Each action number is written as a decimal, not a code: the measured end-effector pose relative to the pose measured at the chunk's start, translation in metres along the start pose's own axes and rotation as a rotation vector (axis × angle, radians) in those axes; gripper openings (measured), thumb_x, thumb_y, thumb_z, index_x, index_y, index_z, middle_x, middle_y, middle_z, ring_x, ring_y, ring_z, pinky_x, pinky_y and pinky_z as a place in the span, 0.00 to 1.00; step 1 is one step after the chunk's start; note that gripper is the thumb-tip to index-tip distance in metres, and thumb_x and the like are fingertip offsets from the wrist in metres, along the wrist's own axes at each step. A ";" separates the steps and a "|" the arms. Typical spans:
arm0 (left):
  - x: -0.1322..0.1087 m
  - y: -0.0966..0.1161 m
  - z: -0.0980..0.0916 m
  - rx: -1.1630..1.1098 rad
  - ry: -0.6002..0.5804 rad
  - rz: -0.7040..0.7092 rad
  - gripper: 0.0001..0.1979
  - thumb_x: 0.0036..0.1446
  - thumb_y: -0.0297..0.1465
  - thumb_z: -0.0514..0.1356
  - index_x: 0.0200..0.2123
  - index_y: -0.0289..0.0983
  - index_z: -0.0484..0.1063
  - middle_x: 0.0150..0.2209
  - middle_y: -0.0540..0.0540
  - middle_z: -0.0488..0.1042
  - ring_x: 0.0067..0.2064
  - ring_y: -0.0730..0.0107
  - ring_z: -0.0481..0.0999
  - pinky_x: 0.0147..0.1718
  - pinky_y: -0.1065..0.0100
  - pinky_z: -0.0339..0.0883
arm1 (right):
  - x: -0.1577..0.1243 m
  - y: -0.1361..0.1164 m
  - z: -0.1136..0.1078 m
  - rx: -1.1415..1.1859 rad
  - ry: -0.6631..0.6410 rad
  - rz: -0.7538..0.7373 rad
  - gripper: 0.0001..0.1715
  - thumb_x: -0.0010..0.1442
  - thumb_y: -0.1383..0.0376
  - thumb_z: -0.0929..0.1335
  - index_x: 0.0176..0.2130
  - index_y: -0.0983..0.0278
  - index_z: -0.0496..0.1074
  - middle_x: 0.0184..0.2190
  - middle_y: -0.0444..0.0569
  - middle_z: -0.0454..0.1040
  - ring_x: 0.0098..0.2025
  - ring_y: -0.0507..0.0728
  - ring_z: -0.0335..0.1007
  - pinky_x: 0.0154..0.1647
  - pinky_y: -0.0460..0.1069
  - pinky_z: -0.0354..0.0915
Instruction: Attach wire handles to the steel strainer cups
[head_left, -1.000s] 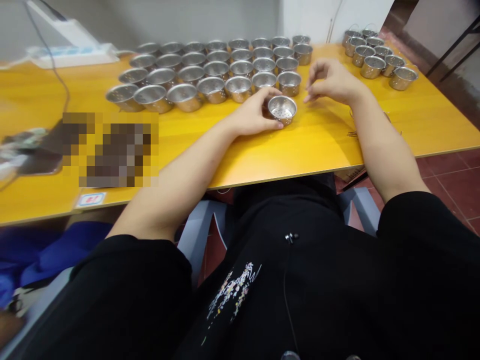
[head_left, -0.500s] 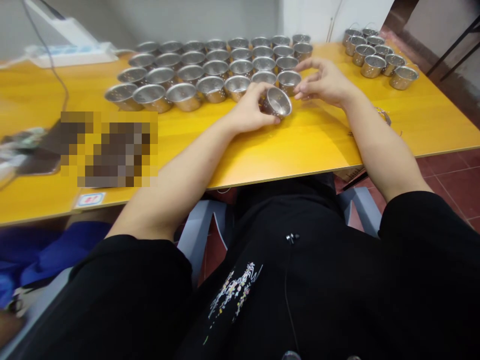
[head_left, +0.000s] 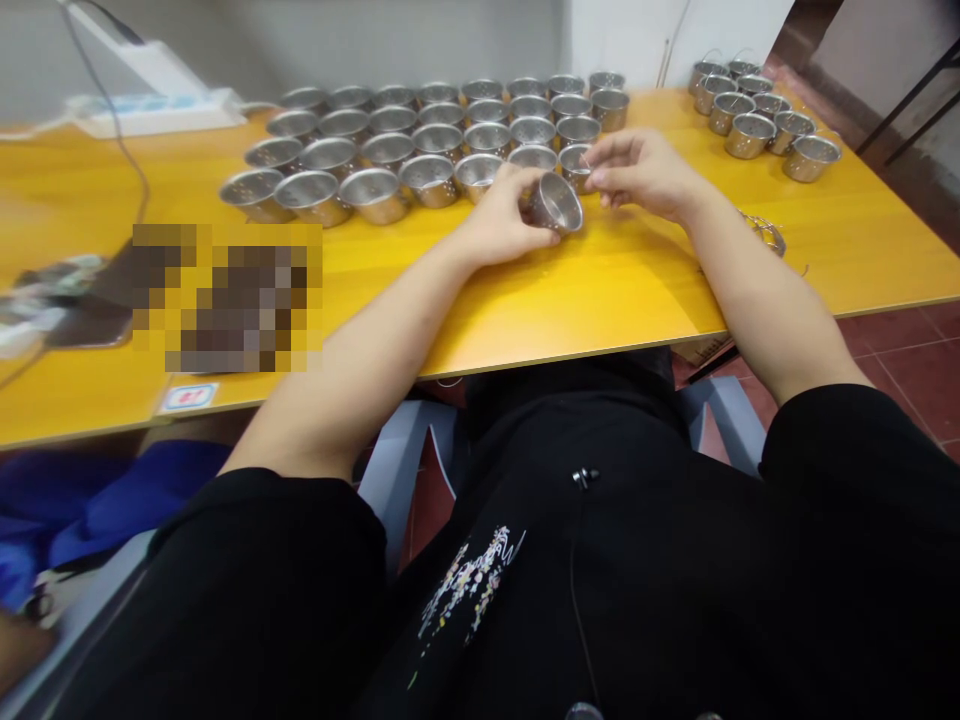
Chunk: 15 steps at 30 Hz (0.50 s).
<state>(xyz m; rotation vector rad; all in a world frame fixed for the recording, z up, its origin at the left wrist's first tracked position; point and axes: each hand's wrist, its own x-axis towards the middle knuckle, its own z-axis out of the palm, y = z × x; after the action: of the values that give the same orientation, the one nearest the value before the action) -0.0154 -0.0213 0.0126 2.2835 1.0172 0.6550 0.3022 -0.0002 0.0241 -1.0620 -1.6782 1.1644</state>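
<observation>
Here, held a small metal cup (head_left: 559,203) in the left hand (head_left: 504,218), with thumb and fingers curved partway round its side. Tilted it well over, mouth turned rightward, above the yellow table (head_left: 540,310) and in front of the right part of the upright cup rows (head_left: 435,143). Could not tell about contact with the tabletop. Held the right hand (head_left: 637,175) near the cup's rim, with fingers bent and the thumb close to the forefinger. Apparently pinched a thin wire (head_left: 586,164) there, too fine to tell for certain. Saw a smaller cup group (head_left: 750,135) toward the right end, some with raised wire handles. Noticed wire loops (head_left: 772,237) beside the right forearm (head_left: 765,290), partly hidden, and a white power strip (head_left: 161,115) at the far left.
</observation>
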 end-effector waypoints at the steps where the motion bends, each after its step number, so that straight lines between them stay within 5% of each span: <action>1: -0.001 0.003 -0.001 0.008 -0.016 -0.002 0.62 0.56 0.66 0.73 0.86 0.44 0.65 0.78 0.49 0.78 0.82 0.40 0.61 0.89 0.31 0.52 | -0.001 -0.001 0.001 0.005 -0.005 0.009 0.25 0.55 0.51 0.89 0.45 0.54 0.83 0.33 0.47 0.87 0.44 0.64 0.87 0.54 0.61 0.78; 6: -0.004 0.007 -0.002 0.034 -0.050 0.036 0.59 0.60 0.68 0.67 0.86 0.45 0.66 0.81 0.53 0.80 0.86 0.43 0.59 0.90 0.30 0.50 | -0.011 -0.012 0.008 0.085 -0.001 0.020 0.15 0.73 0.62 0.88 0.49 0.61 0.86 0.41 0.47 0.88 0.36 0.56 0.83 0.49 0.54 0.85; 10: 0.005 -0.009 0.006 -0.066 0.033 0.093 0.56 0.55 0.63 0.73 0.82 0.47 0.74 0.78 0.52 0.84 0.82 0.39 0.73 0.86 0.29 0.67 | -0.018 -0.019 0.015 0.152 -0.007 0.033 0.14 0.87 0.66 0.81 0.45 0.60 0.80 0.39 0.45 0.85 0.35 0.56 0.81 0.43 0.49 0.84; 13: 0.012 -0.019 0.010 -0.151 0.101 0.117 0.51 0.45 0.54 0.79 0.74 0.50 0.83 0.76 0.44 0.86 0.81 0.26 0.78 0.81 0.22 0.75 | -0.021 -0.022 0.017 0.177 -0.041 0.036 0.20 0.84 0.56 0.83 0.42 0.56 0.76 0.40 0.45 0.84 0.37 0.59 0.83 0.45 0.53 0.85; 15: 0.011 -0.019 0.009 -0.147 0.095 0.110 0.53 0.45 0.56 0.78 0.75 0.50 0.82 0.78 0.45 0.84 0.83 0.29 0.76 0.83 0.24 0.74 | -0.022 -0.023 0.017 0.179 -0.070 0.046 0.26 0.73 0.47 0.88 0.41 0.54 0.77 0.41 0.46 0.86 0.40 0.62 0.83 0.49 0.56 0.86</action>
<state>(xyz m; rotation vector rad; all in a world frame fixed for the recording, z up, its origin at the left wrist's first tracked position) -0.0127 -0.0043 -0.0046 2.2089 0.8603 0.8618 0.2893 -0.0309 0.0390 -0.9623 -1.5757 1.3686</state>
